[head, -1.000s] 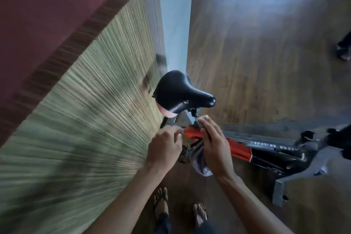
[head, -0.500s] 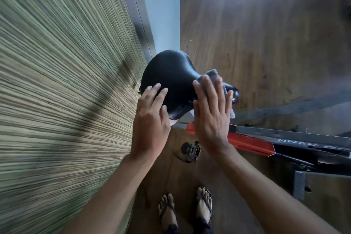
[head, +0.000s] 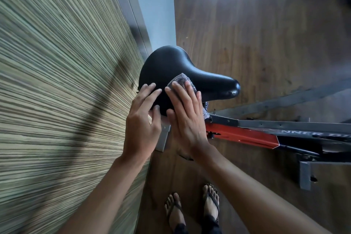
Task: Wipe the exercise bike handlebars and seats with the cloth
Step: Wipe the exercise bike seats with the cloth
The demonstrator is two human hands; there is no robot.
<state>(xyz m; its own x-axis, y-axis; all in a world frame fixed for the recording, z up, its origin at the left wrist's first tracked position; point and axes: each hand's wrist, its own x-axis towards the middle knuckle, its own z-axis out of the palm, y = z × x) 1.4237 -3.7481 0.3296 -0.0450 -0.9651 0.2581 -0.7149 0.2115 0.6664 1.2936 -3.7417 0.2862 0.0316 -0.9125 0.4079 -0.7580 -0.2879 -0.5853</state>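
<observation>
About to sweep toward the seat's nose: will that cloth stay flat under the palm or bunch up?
Probably floppy: the cloth drapes over the curved seat, and a loose end hangs beside the right hand. It likely slides easily, since the seat looks smooth and glossy. It may bunch, as only flat fingers press it; none curl round it.

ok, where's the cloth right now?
Head view, centre: the cloth lies on the black seat, pressed under the right hand and its flat fingers, beside the left hand resting on the seat's wide end.
</observation>
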